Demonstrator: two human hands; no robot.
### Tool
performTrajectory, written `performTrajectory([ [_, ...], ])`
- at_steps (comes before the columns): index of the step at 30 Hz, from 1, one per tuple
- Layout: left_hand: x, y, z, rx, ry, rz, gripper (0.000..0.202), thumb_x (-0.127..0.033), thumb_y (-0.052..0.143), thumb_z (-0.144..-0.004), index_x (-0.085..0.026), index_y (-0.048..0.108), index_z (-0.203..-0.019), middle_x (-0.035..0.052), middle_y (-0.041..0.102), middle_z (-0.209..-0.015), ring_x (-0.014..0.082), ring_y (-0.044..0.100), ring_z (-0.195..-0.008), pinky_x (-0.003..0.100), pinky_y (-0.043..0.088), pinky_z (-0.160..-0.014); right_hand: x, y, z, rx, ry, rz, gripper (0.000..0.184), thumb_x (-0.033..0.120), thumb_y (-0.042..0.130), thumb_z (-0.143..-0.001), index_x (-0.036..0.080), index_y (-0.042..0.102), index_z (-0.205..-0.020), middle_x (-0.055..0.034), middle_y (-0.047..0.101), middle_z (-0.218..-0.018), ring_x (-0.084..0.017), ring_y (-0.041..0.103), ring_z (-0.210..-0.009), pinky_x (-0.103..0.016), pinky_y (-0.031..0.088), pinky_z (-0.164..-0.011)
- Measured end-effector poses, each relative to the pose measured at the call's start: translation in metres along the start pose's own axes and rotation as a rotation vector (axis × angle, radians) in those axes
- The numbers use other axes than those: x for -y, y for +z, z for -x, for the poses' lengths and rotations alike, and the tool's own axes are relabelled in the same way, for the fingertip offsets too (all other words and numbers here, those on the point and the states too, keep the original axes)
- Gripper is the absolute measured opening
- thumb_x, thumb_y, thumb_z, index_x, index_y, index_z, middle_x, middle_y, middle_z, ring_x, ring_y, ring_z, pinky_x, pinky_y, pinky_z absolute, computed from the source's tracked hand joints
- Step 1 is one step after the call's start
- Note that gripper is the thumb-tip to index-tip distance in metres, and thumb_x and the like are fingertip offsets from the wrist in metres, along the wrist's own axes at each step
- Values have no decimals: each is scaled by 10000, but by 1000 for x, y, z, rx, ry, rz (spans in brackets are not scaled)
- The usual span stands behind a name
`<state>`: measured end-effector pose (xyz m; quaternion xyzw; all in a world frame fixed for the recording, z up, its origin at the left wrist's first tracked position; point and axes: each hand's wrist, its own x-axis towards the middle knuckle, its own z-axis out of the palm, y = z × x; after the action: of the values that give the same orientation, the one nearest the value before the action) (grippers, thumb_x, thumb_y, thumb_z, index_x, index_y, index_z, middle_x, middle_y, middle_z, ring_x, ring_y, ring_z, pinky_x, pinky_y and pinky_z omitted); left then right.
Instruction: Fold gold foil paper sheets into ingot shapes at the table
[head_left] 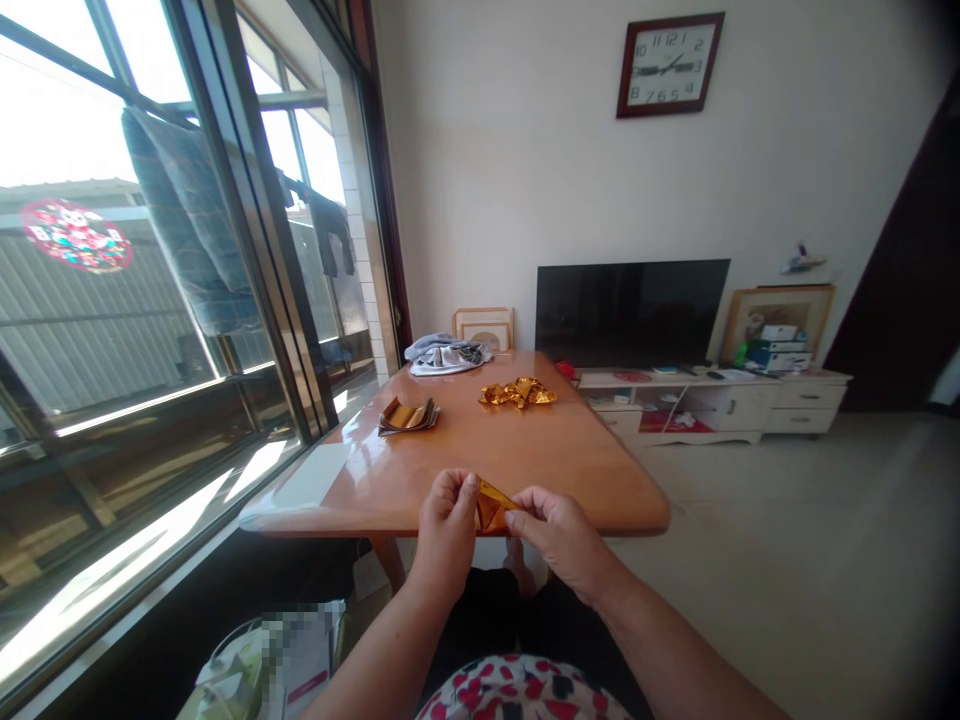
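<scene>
Home living-dining room: wall clock (pixel 670 65), flat-screen television (pixel 631 313) on a low white cabinet (pixel 712 408), varnished wooden bench (pixel 480 450), clothes (pixel 330 235) hanging beyond the window (pixel 255 220).

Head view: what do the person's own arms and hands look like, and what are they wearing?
The left hand and right hand are bare, with no gloves, and no ring or watch shows. Both forearms are bare too, with no sleeve in view. Below them are a white garment with a red and dark pattern and dark trousers.
</scene>
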<state>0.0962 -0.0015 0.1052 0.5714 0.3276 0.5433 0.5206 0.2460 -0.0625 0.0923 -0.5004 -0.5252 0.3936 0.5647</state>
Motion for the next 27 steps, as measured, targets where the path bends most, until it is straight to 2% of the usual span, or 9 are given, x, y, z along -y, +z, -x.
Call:
performTrajectory([
  [3, 0, -1, 0, 6, -2, 31, 306, -470, 670, -855, -194, 544, -812, -30, 545, -728, 123, 496, -679, 240, 416, -651, -1, -1, -1, -63, -49, -3, 299, 461, 710, -831, 177, 658, -907, -12, 679, -831, -177, 592, -771, -289, 458, -715],
  [7, 5, -2, -1, 24, -42, 65, 281, -449, 655, -877, -189, 552, -846, -22, 569, -767, 115, 500, -695, 237, 408, -669, 2, -1, 0, -54, -90, -70, 287, 431, 704, -849, 185, 652, -987, -33, 702, -917, -195, 619, -843, -297, 471, -762],
  [11, 3, -3, 3, 45, -110, 108, 266, -425, 671, -858, -184, 560, -882, -17, 592, -764, 119, 536, -696, 245, 424, -679, 4, -1, -1, -102, -121, -138, 242, 415, 690, -854, 194, 652, -945, -37, 705, -919, -206, 633, -887, -306, 484, -805],
  [16, -5, -5, 5, 65, -118, 6, 302, -343, 742, -768, -189, 620, -997, 3, 665, -841, 162, 624, -797, 275, 465, -761, 4, -6, -1, -113, -69, -105, 186, 375, 669, -841, 195, 633, -869, -13, 678, -809, -186, 626, -784, -293, 493, -735],
  [19, -7, -6, 4, 183, -145, -48, 304, -377, 743, -770, -164, 660, -971, 48, 697, -882, 202, 660, -840, 319, 493, -809, 3, -11, -1, -82, -46, 8, 151, 334, 644, -838, 185, 645, -858, -3, 660, -770, -174, 613, -742, -277, 478, -675],
  [23, -7, -3, 3, 394, -175, -55, 319, -456, 745, -786, -154, 687, -870, 53, 688, -794, 186, 636, -752, 289, 481, -723, 4, -12, 0, -80, -46, 125, 111, 292, 643, -817, 184, 633, -792, 20, 622, -711, -143, 560, -674, -255, 443, -628],
  [27, -6, -3, 3, 425, -201, -21, 350, -497, 742, -797, -155, 669, -788, 36, 665, -747, 146, 580, -683, 250, 442, -661, 6, -11, 2, -76, -46, -23, 123, 305, 657, -810, 189, 616, -815, 20, 624, -724, -141, 558, -669, -258, 455, -634],
])
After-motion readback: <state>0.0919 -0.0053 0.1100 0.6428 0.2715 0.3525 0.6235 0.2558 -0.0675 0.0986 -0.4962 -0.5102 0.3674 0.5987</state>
